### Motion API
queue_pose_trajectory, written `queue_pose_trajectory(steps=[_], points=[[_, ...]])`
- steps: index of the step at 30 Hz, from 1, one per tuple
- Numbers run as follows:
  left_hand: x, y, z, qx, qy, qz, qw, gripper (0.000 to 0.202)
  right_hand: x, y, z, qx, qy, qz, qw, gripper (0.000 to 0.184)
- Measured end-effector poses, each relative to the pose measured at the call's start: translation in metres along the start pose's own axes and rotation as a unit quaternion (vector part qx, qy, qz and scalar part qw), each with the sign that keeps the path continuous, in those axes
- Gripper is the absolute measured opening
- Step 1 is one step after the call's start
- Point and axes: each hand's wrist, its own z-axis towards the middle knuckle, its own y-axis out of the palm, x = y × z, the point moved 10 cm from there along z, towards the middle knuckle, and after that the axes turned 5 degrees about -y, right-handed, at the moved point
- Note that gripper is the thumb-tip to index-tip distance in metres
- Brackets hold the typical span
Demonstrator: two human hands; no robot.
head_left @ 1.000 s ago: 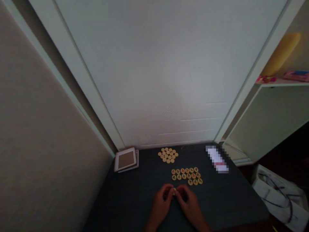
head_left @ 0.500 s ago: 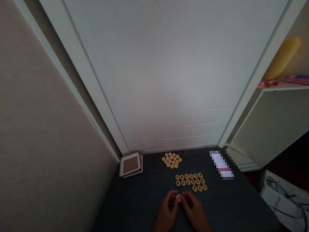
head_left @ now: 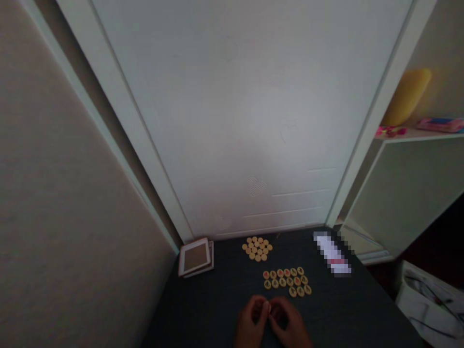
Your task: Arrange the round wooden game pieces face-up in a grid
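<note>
My left hand (head_left: 251,320) and my right hand (head_left: 288,320) meet at the near side of the dark table, fingertips pinched together. Between them is a small round xiangqi piece (head_left: 269,306), mostly covered by the fingers. Just beyond my hands, xiangqi pieces (head_left: 282,282) lie face up in three rows, marked with red or dark characters. The nearest row is shorter and sits to the right. Farther back, a loose cluster of plain-looking round pieces (head_left: 257,245) lies on the table, with no characters visible.
Two framed, board-like things (head_left: 197,256) are stacked at the table's back left. A blurred-out white item (head_left: 332,253) lies at the back right. Behind the dark table (head_left: 213,304) rises a white panel (head_left: 232,121). A white box with cables (head_left: 427,299) stands low at right.
The camera has tilted up slightly, so the table sits lower in view. Both hands stay together on the piece, whose face showed before and is now mostly hidden by the fingers.
</note>
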Motion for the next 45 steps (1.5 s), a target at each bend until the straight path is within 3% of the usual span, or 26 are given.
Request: queue_pose_trajectory(steps=[7,14,20,31,37,45], points=[[-0.014,-0.001,0.007,-0.014,-0.012,0.018,1.0,0.052,0.005,0.007,0.002,-0.004,-0.033,-0.042,0.999,0.022],[0.001,0.001,-0.003,-0.042,0.009,-0.009,0.999,0.041,-0.013,-0.001,-0.001,0.009,-0.027,-0.05,0.998,0.028],[0.005,0.0,-0.005,-0.02,-0.011,-0.017,1.0,0.04,-0.018,-0.002,-0.005,0.0,-0.046,-0.05,0.998,0.026],[0.012,-0.002,-0.007,0.005,0.018,0.018,1.0,0.031,-0.026,0.0,-0.003,-0.019,-0.059,-0.065,0.996,0.013],[0.012,0.003,-0.005,-0.015,0.005,0.011,1.0,0.032,-0.031,-0.004,-0.001,-0.007,-0.062,-0.056,0.996,0.02],[0.013,0.002,-0.008,-0.044,0.004,-0.013,0.999,0.029,-0.031,-0.004,-0.001,-0.012,-0.059,-0.067,0.996,0.015]])
